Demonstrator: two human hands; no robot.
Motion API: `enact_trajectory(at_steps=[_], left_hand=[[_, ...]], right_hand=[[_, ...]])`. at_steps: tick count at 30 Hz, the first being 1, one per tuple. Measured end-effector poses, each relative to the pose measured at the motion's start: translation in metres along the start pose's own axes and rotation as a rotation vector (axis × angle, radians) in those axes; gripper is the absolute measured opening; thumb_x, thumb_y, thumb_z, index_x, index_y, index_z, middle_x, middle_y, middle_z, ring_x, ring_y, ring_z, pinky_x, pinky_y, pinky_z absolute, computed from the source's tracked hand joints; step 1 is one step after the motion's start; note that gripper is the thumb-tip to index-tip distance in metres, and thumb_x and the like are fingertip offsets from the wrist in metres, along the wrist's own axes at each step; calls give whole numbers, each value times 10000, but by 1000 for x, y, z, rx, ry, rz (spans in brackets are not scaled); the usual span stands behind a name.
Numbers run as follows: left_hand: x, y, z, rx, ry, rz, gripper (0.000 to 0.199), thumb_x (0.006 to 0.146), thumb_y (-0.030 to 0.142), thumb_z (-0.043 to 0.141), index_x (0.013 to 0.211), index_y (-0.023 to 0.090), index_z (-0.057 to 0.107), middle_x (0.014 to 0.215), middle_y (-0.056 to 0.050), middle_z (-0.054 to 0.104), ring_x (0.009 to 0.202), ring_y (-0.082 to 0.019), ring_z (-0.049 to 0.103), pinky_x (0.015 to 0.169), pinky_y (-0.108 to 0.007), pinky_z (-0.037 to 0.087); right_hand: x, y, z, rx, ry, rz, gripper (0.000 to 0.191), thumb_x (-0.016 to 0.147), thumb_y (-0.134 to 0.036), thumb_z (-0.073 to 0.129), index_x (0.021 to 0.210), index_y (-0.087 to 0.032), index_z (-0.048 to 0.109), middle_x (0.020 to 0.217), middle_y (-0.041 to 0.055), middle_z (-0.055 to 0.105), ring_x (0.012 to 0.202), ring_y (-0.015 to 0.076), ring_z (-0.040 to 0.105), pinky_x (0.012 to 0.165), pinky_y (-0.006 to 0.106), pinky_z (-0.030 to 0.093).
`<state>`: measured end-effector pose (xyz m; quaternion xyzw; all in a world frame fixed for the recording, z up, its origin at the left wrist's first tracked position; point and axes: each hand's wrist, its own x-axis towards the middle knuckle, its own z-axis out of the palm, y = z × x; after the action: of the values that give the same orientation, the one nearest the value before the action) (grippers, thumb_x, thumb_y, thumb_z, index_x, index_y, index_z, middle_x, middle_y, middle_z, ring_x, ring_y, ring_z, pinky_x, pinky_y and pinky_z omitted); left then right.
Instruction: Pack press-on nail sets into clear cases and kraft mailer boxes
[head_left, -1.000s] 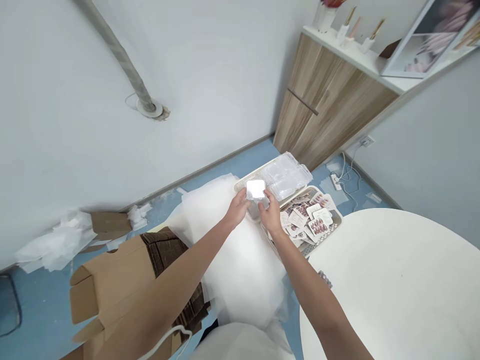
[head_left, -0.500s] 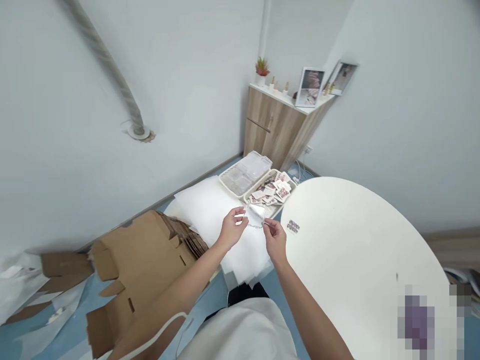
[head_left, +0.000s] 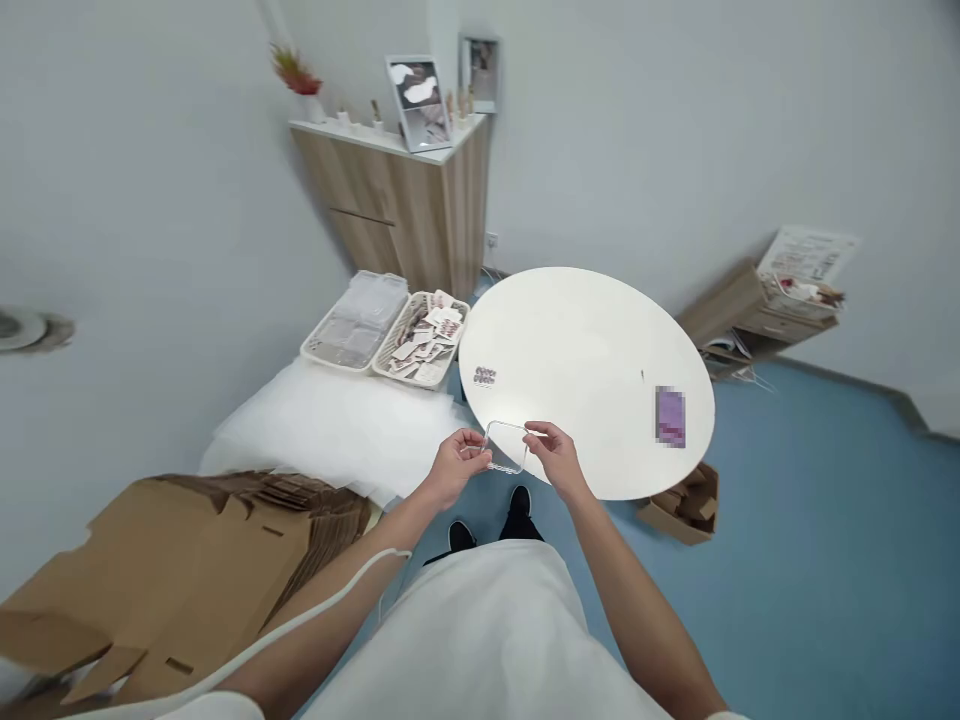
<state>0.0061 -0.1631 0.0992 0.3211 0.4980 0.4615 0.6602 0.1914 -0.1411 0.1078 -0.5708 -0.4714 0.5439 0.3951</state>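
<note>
Between both hands is a clear plastic box (head_left: 507, 447), see-through and roughly square. My left hand (head_left: 455, 467) pinches its left edge, and my right hand (head_left: 555, 456) grips the upper right edge. It is held in the air by the near edge of the round white table (head_left: 577, 330). On that table lies a small set of dark patterned nail tips (head_left: 484, 376). To the left, a white basket (head_left: 381, 362) holds many printed cards (head_left: 431, 340). Beside it a second basket (head_left: 309, 350) contains clear plastic boxes (head_left: 360, 315).
White foam sheets (head_left: 322, 420) are stacked under the baskets. Flattened cardboard boxes (head_left: 180, 560) pile up at lower left. A wooden cabinet (head_left: 405, 210) stands behind, with picture frames (head_left: 420, 100) on top. A blurred purple item (head_left: 670, 417) lies on the table; a cardboard box (head_left: 686, 505) sits below.
My view has swung to the right, toward the round table. Both hands still hold the clear box, which has moved from in front of the foam sheets to the table's near edge.
</note>
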Motion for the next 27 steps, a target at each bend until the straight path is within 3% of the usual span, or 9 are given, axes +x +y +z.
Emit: enact_trajectory(at_steps=[2, 6, 9, 14, 19, 23, 27], left_hand=[[8, -7, 21, 14, -59, -25, 376, 562, 287, 729, 822, 168, 486, 835, 5, 558, 630, -79, 562, 660, -292, 493], [26, -18, 60, 118, -166, -40, 379, 577, 291, 721, 840, 167, 478, 789, 7, 551, 651, -93, 569, 664, -282, 478], [40, -23, 88, 196, -229, -41, 387, 577, 285, 721, 862, 168, 487, 854, -12, 545, 673, -97, 571, 654, -271, 466], [63, -26, 123, 279, -328, -90, 405, 574, 267, 727, 905, 168, 514, 964, -45, 527, 728, -110, 584, 707, -297, 458], [72, -30, 141, 277, -285, -121, 503, 587, 294, 728, 1018, 180, 496, 1052, -81, 520, 832, -142, 589, 785, -319, 439], [72, -41, 159, 295, -308, -227, 411, 649, 376, 670, 979, 169, 540, 958, -80, 588, 838, -156, 583, 759, -318, 440], [81, -50, 169, 249, -149, -194, 385, 659, 425, 638, 938, 169, 570, 846, -50, 600, 788, -142, 579, 720, -298, 449]], right_hand=[[-3, 8, -21, 11, 63, 42, 352, 659, -415, 626, 941, -203, 616, 776, 44, 648, 708, 170, 590, 675, 325, 459], [-9, 21, -60, 84, 160, 55, 365, 620, -407, 656, 924, -207, 623, 916, 53, 634, 664, 142, 586, 644, 310, 462], [-8, 26, -91, 153, 170, 59, 373, 602, -393, 672, 921, -207, 619, 961, 56, 619, 666, 131, 585, 659, 311, 463], [7, 28, -133, 225, 143, 75, 365, 590, -374, 685, 902, -199, 613, 840, 35, 619, 644, 122, 576, 635, 296, 448], [22, 27, -152, 296, 139, 90, 306, 624, -361, 657, 881, -207, 593, 817, 12, 573, 648, 112, 566, 616, 276, 439], [27, 32, -156, 428, 206, 142, 293, 619, -356, 655, 862, -219, 566, 847, 3, 543, 655, 104, 568, 637, 283, 453], [26, 38, -151, 470, 237, 193, 330, 588, -318, 664, 873, -235, 521, 818, -21, 522, 672, 102, 564, 647, 273, 456]])
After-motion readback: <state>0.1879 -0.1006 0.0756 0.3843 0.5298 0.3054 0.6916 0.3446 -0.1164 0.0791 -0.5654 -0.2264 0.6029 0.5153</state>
